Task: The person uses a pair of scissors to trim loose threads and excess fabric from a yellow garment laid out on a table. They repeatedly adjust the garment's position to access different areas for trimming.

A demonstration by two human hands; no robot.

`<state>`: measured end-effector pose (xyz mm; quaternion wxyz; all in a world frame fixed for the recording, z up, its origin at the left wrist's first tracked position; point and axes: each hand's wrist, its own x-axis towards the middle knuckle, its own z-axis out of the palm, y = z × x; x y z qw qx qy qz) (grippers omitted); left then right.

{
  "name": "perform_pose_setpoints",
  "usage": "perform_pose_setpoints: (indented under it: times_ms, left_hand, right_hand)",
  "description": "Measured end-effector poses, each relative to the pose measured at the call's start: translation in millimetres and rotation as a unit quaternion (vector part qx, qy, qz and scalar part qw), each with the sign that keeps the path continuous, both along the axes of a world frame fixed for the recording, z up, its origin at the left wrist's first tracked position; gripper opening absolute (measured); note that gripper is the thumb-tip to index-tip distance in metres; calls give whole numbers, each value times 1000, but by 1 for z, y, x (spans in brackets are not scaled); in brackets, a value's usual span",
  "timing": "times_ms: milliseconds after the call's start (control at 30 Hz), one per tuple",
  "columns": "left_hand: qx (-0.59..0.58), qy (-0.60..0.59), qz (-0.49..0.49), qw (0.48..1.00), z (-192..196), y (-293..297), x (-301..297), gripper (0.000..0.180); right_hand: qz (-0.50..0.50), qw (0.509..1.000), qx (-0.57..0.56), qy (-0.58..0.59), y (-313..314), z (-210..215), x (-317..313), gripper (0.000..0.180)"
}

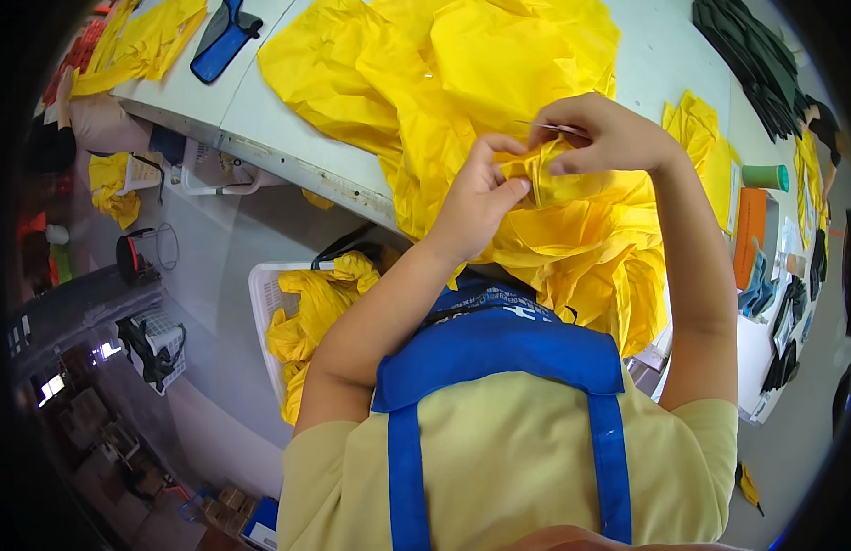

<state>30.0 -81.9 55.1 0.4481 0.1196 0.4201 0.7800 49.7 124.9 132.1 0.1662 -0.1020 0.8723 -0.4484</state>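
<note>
Your blue apron strap (499, 354) blocks the worktop's near edge. Left hand (476, 197) pinches a fold of the yellow fabric (444, 83); right hand (604, 138) grips the same fold plus a thin needle-like thing, too small to tell. Fabric spills over the near edge of the worktop (251, 110). A white basket (263, 303) sits below left; open floor lies beside it.
</note>
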Motion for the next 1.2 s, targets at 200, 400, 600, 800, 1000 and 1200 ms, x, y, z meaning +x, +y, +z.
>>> perform_pose_setpoints:
  times_ms: [200, 400, 600, 800, 1000, 1200]
  left_hand:
    - [-23, 191, 164, 968, -28, 10, -1, 6]
    - [-89, 285, 70, 952, -24, 7, -2, 16]
    - [-339, 498, -54, 797, -41, 5, -69, 34]
    - [-587, 473, -204, 624, -90, 32, -105, 55]
    - [-508, 479, -240, 675, -112, 23, -125, 46]
    - [-83, 84, 231, 966, -74, -56, -111, 18]
  right_hand:
    - [-109, 981, -153, -41, -14, -22, 17, 15]
    - [-177, 973, -149, 6, -22, -34, 20, 16]
    - [-177, 983, -28, 48, 1, -56, 16, 16]
    - [-233, 963, -133, -23, 0, -86, 9, 15]
    - [-299, 937, -170, -58, 6, -104, -2, 20]
    - [-314, 938, -144, -35, 4, -77, 2, 18]
